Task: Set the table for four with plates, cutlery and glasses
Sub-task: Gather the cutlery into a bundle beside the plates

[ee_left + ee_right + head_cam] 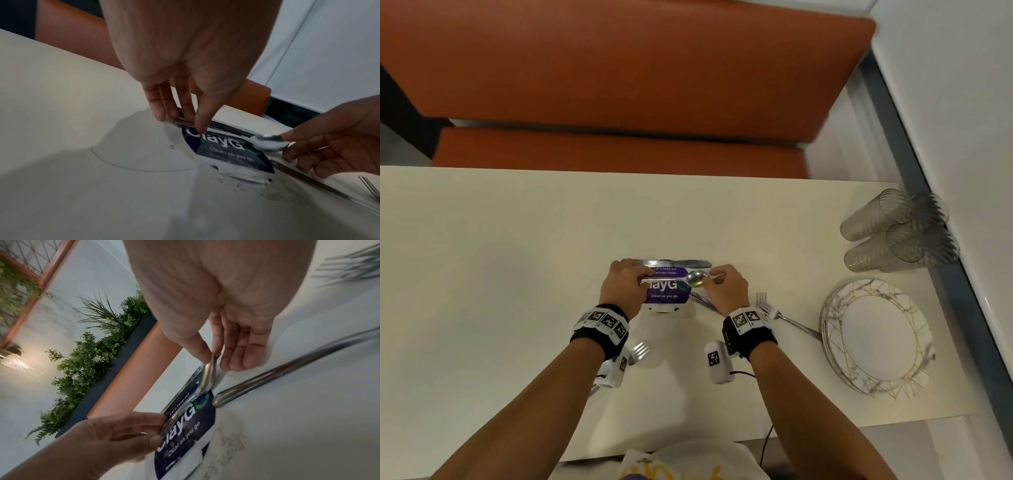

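The spoon (690, 278) lies crosswise over the middle of the desk (500, 257), its long axis running left to right, bowl toward the right and handle toward the left, above a purple sticker (666, 291). The left hand (624, 285) pinches the handle end between thumb and fingertips (200, 125). The right hand (726, 288) pinches the bowl's tip between thumb and forefinger, its other fingers loosely curled beside it; both grips are narrow, pressed onto the metal. A knife (674, 263) lies just beyond the spoon, parallel to it. Another utensil handle (287, 371) rests on the desk under the right hand, pointing diagonally toward the sticker. A fork (779, 315) lies right of that wrist, near the stacked plates (876, 337). Glasses (897, 229) stand at the desk's far right corner.
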{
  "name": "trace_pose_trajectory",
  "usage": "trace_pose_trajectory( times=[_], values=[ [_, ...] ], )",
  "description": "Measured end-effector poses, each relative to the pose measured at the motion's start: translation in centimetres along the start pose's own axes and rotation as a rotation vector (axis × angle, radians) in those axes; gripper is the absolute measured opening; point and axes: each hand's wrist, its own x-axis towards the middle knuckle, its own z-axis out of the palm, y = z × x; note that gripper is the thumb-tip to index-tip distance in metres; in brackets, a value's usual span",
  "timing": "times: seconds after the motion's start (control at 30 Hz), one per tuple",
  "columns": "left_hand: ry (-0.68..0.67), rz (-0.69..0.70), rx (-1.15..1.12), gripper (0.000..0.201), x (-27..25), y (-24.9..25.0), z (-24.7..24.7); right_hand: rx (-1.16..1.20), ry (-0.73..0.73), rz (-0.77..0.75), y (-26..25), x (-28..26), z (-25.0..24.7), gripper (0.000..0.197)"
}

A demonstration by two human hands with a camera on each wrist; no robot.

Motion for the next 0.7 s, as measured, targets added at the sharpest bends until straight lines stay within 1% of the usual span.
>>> trace_pose_trajectory(
  times=[0.07, 0.17, 0.27, 0.33, 0.4, 0.47, 0.5, 0.57, 0.6, 0.63, 0.7],
  values=[
    [0.008, 0.003, -0.015, 0.027, -0.4, -0.2, -0.5, 0.027, 0.043, -0.008, 0.0, -0.6, -0.1, 0.020],
    [0.086, 0.025, -0.053, 0.026, -1.6, -0.5, -1.1, 0.062, 0.145, -0.065, -0.1, -2.0, -0.2, 0.016],
    [0.174, 0.037, -0.068, 0.017, -3.0, -1.2, -1.3, 0.049, 0.172, -0.191, 0.0, -3.7, 0.7, 0.019],
    [0.192, 0.035, -0.092, 0.014, -4.0, -1.8, -1.1, 0.018, 0.157, -0.291, 0.0, -5.2, 1.8, 0.018],
    [0.163, 0.002, -0.128, 0.017, -5.1, -2.4, -0.9, -0.010, 0.091, -0.360, 0.3, -6.8, 3.3, 0.011],
    [0.126, -0.019, -0.163, 0.021, -6.4, -3.1, -0.6, -0.063, -0.034, -0.379, 0.9, -8.2, 5.0, 0.009],
    [0.108, -0.025, -0.175, 0.023, -6.9, -3.4, -0.4, -0.115, -0.102, -0.367, 1.1, -8.8, 5.8, 0.013],
    [0.066, -0.040, -0.191, 0.027, -8.1, -4.1, -0.1, -0.279, -0.203, -0.344, 1.6, -10.2, 7.4, 0.029],
    [0.047, -0.045, -0.196, 0.027, -8.7, -4.3, 0.0, -0.355, -0.225, -0.343, 1.7, -10.9, 8.1, 0.034],
    [0.036, -0.048, -0.199, 0.026, -9.0, -4.5, 0.1, -0.413, -0.235, -0.346, 1.8, -11.2, 8.5, 0.036],
    [0.017, -0.059, -0.211, 0.023, -9.7, -4.6, 0.1, -0.469, -0.250, -0.364, 1.9, -11.8, 9.1, 0.026]
  ],
)
